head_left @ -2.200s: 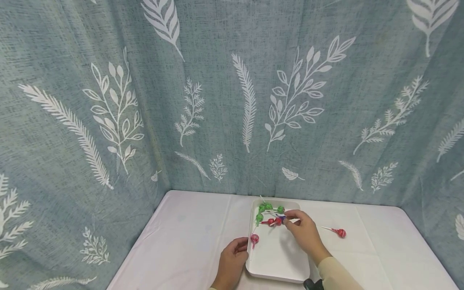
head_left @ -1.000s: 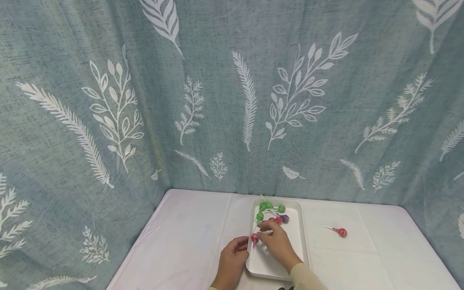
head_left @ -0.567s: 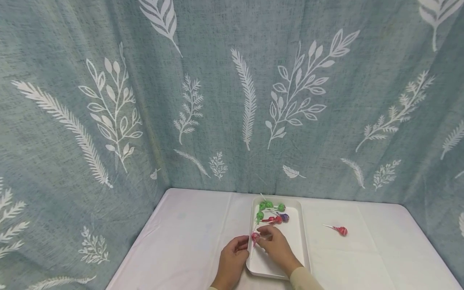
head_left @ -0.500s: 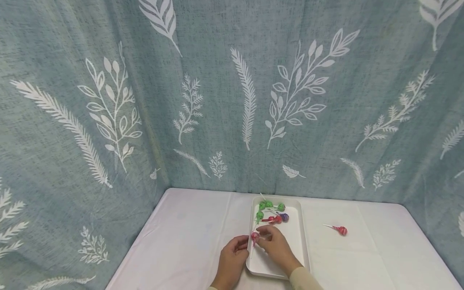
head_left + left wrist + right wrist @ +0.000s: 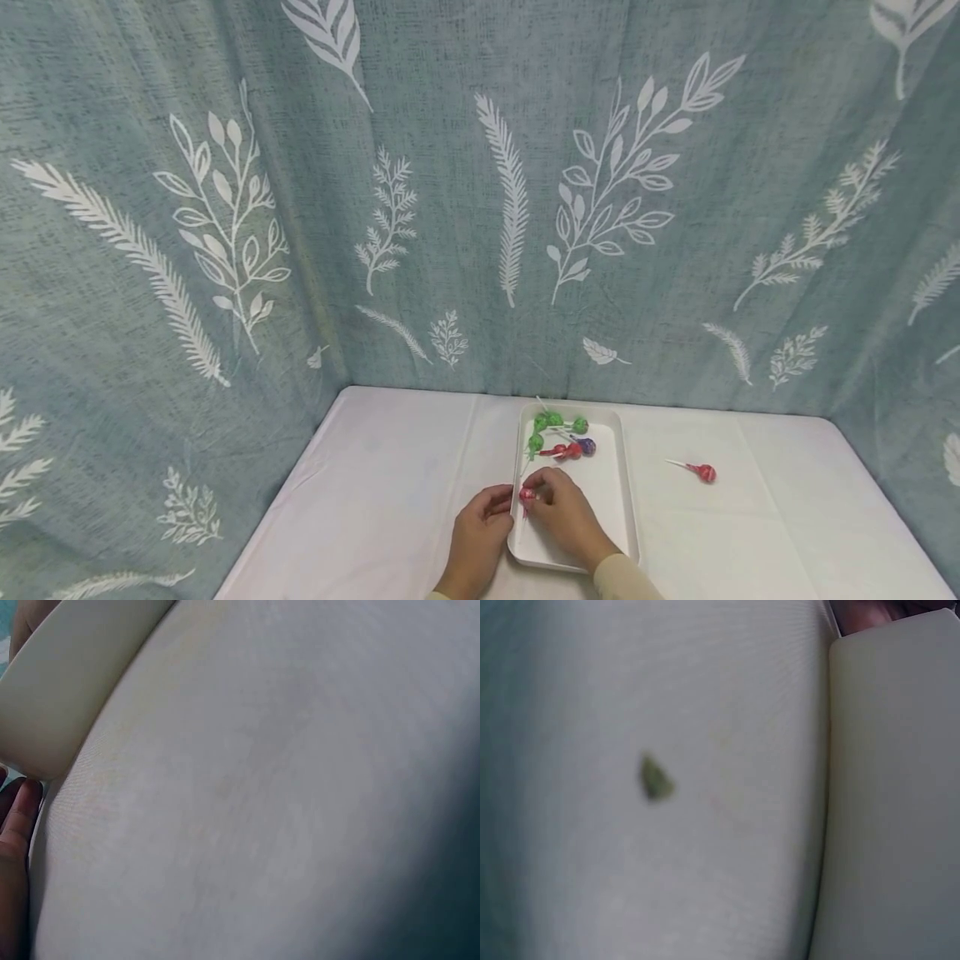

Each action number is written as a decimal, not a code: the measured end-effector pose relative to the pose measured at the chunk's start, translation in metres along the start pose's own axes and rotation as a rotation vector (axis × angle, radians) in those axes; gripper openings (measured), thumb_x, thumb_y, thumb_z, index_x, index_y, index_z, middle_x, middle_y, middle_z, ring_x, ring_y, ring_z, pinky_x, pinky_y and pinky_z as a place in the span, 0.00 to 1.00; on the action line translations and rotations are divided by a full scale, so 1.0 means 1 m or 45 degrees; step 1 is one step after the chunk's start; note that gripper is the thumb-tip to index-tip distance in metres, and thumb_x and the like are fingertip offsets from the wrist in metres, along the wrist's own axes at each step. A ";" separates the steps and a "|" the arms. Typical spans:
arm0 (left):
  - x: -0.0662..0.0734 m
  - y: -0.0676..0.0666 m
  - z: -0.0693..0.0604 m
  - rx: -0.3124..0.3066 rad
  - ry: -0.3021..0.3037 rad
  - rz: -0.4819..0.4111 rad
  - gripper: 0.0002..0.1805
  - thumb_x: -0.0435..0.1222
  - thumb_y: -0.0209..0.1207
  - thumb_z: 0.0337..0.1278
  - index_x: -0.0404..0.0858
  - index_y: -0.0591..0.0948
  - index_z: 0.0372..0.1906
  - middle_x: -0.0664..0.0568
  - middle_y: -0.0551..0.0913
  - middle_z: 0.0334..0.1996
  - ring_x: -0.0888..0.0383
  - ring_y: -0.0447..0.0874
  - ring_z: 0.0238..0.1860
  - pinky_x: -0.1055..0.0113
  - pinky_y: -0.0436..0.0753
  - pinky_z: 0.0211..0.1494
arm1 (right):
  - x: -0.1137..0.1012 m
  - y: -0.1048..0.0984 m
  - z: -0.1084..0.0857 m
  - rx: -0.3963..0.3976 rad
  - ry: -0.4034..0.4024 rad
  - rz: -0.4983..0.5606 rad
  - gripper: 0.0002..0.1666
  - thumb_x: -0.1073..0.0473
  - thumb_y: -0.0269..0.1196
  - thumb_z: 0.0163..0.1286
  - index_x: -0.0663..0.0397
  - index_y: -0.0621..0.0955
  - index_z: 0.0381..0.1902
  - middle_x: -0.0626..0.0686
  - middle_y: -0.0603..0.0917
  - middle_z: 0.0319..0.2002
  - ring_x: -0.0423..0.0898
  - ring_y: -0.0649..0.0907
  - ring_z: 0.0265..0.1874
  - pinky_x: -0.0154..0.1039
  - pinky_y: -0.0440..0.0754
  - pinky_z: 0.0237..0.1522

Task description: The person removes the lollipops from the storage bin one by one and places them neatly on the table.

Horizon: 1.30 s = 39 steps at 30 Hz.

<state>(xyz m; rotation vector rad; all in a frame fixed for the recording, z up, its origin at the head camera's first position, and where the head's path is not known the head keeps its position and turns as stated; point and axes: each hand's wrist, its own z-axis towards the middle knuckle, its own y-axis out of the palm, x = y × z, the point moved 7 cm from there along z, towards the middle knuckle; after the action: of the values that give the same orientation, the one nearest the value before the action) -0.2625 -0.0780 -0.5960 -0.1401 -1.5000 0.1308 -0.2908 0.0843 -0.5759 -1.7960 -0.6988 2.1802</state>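
Observation:
In the head view my right hand [image 5: 566, 512] is over the white tray [image 5: 628, 508], thumb and index finger pinching a pink-red lollipop [image 5: 527, 495] near the tray's left wall. Fingers of my left hand [image 5: 477, 537] touch the outside of that wall, thumb apart from them. Several green lollipops [image 5: 535, 442] lie in the tray's far part, with red lollipops [image 5: 573, 451] and a purple one [image 5: 587, 447] just nearer. The left wrist view shows fingertips [image 5: 28, 799] against the tray wall [image 5: 67, 690].
One red lollipop [image 5: 705, 473] lies on the white-covered table [image 5: 750, 517], right of the tray, its stick pointing left. A blue-green curtain [image 5: 450, 200] with white leaf prints stands behind and beside the table. In the right wrist view a small dark green spot [image 5: 656, 780] shows.
My right hand has let go of the purple lollipop, moved left and nearer, and now pinches the pink-red one. My left hand has stayed at the tray's side.

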 end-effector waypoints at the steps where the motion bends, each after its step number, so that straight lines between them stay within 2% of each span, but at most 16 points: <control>1: 0.000 0.000 0.000 -0.003 -0.003 0.000 0.24 0.29 0.61 0.59 0.32 0.84 0.62 0.47 0.90 0.54 0.50 0.88 0.57 0.67 0.85 0.58 | 0.000 0.000 0.000 0.000 0.001 0.005 0.09 0.62 0.73 0.72 0.51 0.84 0.46 0.46 0.80 0.43 0.40 0.77 0.35 0.38 0.76 0.38; 8: -0.001 0.001 0.001 -0.001 -0.045 0.021 0.24 0.29 0.61 0.59 0.33 0.84 0.62 0.48 0.89 0.53 0.52 0.88 0.57 0.66 0.85 0.58 | 0.000 -0.001 0.000 0.021 0.004 0.016 0.08 0.64 0.72 0.72 0.53 0.84 0.45 0.48 0.83 0.44 0.42 0.81 0.37 0.40 0.80 0.41; 12: -0.002 0.001 0.001 0.001 -0.036 0.001 0.24 0.28 0.61 0.58 0.32 0.84 0.62 0.48 0.89 0.54 0.51 0.88 0.57 0.67 0.85 0.58 | 0.002 -0.003 0.001 0.048 0.015 0.030 0.09 0.64 0.72 0.72 0.54 0.84 0.47 0.49 0.83 0.45 0.44 0.82 0.39 0.40 0.83 0.44; 17: 0.000 0.000 0.000 -0.002 0.000 -0.040 0.25 0.27 0.61 0.59 0.30 0.83 0.63 0.46 0.89 0.55 0.49 0.88 0.57 0.66 0.86 0.57 | 0.000 -0.006 0.000 0.075 0.044 0.081 0.09 0.63 0.71 0.72 0.55 0.85 0.49 0.49 0.82 0.45 0.44 0.81 0.39 0.38 0.83 0.39; 25: 0.000 0.001 0.001 -0.001 -0.020 -0.004 0.25 0.28 0.61 0.58 0.31 0.83 0.63 0.47 0.89 0.54 0.50 0.88 0.56 0.67 0.86 0.57 | 0.001 -0.008 -0.001 0.086 0.041 0.097 0.09 0.66 0.70 0.70 0.57 0.88 0.48 0.49 0.80 0.43 0.45 0.80 0.38 0.36 0.83 0.36; 32: -0.001 0.001 0.002 -0.003 -0.039 0.037 0.25 0.28 0.61 0.58 0.32 0.83 0.63 0.48 0.89 0.55 0.51 0.87 0.57 0.65 0.85 0.58 | 0.005 -0.010 0.001 0.095 0.100 0.205 0.08 0.67 0.70 0.70 0.59 0.86 0.47 0.50 0.83 0.41 0.45 0.83 0.35 0.37 0.85 0.33; 39: -0.002 0.001 0.002 -0.006 -0.031 0.005 0.24 0.28 0.60 0.59 0.31 0.83 0.62 0.47 0.88 0.54 0.51 0.88 0.56 0.66 0.86 0.56 | 0.003 -0.013 0.001 0.121 0.088 0.237 0.07 0.69 0.70 0.70 0.59 0.84 0.44 0.50 0.84 0.40 0.45 0.83 0.34 0.37 0.85 0.32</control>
<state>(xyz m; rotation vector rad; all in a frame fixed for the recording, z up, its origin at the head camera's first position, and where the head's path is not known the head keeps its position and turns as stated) -0.2647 -0.0775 -0.5977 -0.1458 -1.5242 0.1320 -0.2943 0.0966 -0.5723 -1.9460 -0.4204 2.2111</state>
